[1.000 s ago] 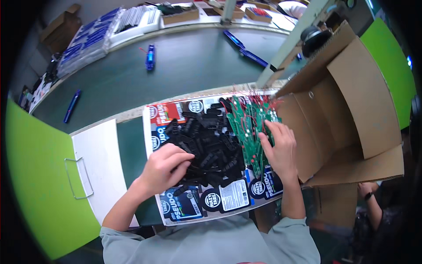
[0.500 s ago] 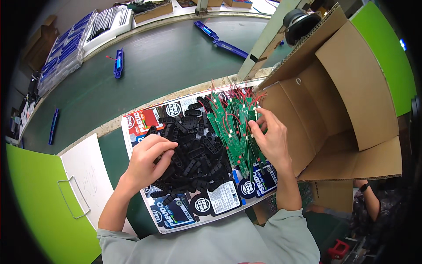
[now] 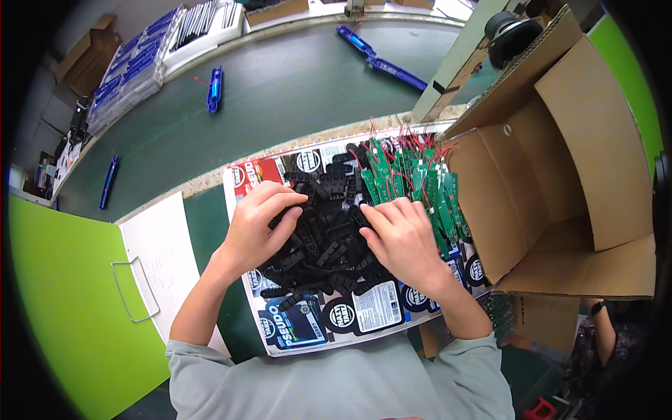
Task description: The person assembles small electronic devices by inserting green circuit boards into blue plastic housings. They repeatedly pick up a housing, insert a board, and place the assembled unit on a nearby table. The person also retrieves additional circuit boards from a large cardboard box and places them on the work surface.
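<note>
A heap of small ribbed black plastic pieces [image 3: 329,245] lies on a printed cardboard sheet [image 3: 374,308]. Over the heap's left side my left hand [image 3: 259,227] is curled, thumb and forefinger close together; whatever sits at their tips blends into the black pieces. At the heap's right side is my right hand [image 3: 406,238], its thumb and forefinger apart around the edge of the black pieces, with no held piece plainly visible. Beyond and right of that hand, long green circuit boards [image 3: 413,175] with red wires lie in a pile, partly covered by it.
An open cardboard box [image 3: 560,269] stands tilted at the right. Blue housings [image 3: 215,89] lie spread on the green belt [image 3: 280,84] beyond a raised edge. A green-and-white board with a wire handle [image 3: 143,290] is at left. Another person's arm [image 3: 603,332] shows lower right.
My right hand has moved left from the circuit boards to the black pieces. My left hand has shifted slightly over the heap, its thumb and forefinger a little wider. The whole view has shifted.
</note>
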The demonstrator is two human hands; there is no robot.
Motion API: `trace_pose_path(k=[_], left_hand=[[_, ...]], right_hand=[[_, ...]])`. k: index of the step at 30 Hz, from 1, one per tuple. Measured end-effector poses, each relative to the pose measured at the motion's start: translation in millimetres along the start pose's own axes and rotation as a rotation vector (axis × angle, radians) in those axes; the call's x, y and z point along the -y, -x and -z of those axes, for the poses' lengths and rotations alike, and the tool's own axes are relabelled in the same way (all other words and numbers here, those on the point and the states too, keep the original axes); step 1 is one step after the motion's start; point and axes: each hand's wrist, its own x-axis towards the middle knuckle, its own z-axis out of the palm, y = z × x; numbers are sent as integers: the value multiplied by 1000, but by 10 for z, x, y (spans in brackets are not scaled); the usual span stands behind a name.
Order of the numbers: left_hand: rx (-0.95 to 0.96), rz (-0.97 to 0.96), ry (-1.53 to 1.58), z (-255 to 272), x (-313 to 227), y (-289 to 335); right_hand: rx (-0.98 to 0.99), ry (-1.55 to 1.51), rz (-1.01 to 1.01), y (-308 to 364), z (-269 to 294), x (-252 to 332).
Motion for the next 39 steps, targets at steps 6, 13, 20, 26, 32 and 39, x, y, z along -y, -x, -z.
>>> trace_pose_path(k=[6,13,20,26,32,39], left_hand=[[64,102,120,-169,126,-554],[119,332,289,-1220,837,-1974],[37,704,114,-1901,1330,-2778],[13,737,52,-2035,1397,-2926],[-189,621,-13,-1852,1386,-2688],[-324,244,51,-906,1007,-1962]], right_hand=[[13,-86,15,-2,-144,-40],[-74,-306,-28,-41,-50,-55],[-273,-463,-74,10,-120,-111],[-306,-521,-100,25,-133,-169],[-411,-632,-169,36,-95,-159],[-485,-1129,-582,53,-35,-189]])
